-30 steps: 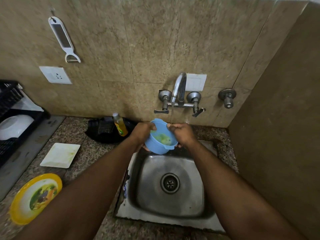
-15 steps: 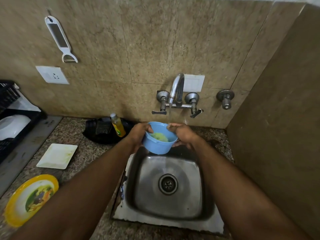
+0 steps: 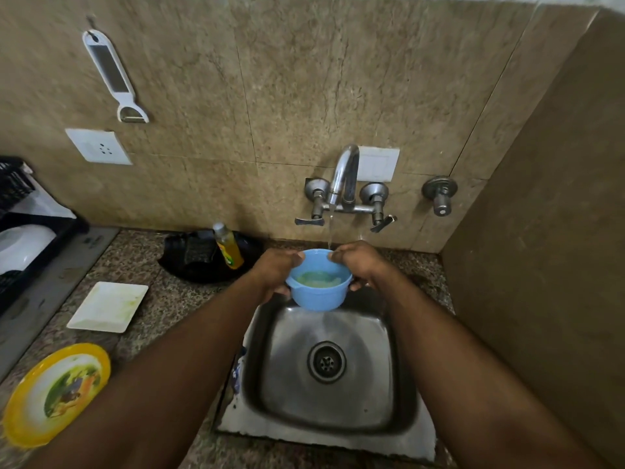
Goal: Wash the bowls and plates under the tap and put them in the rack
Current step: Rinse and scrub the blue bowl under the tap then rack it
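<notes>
A small blue bowl (image 3: pixel 319 292) with greenish residue inside is held over the steel sink (image 3: pixel 338 411), just under the tap (image 3: pixel 343 174). A thin stream of water runs from the spout onto the bowl's far rim. My left hand (image 3: pixel 274 269) grips the bowl's left side and my right hand (image 3: pixel 360 262) grips its right rim. A soiled white square plate (image 3: pixel 108 306) and a yellow round plate (image 3: pixel 55 392) lie on the counter at left. The black dish rack (image 3: pixel 20 231) at the far left holds a white dish (image 3: pixel 23 245).
A yellow dish-soap bottle (image 3: pixel 230 247) stands in a black tray (image 3: pixel 203 262) behind the sink's left corner. A peeler (image 3: pixel 113 74) hangs on the tiled wall above a socket (image 3: pixel 98 147). A wall closes in on the right (image 3: pixel 541 265).
The bowl has levelled from tilted towards me to nearly upright under the stream. Both hands stay on it.
</notes>
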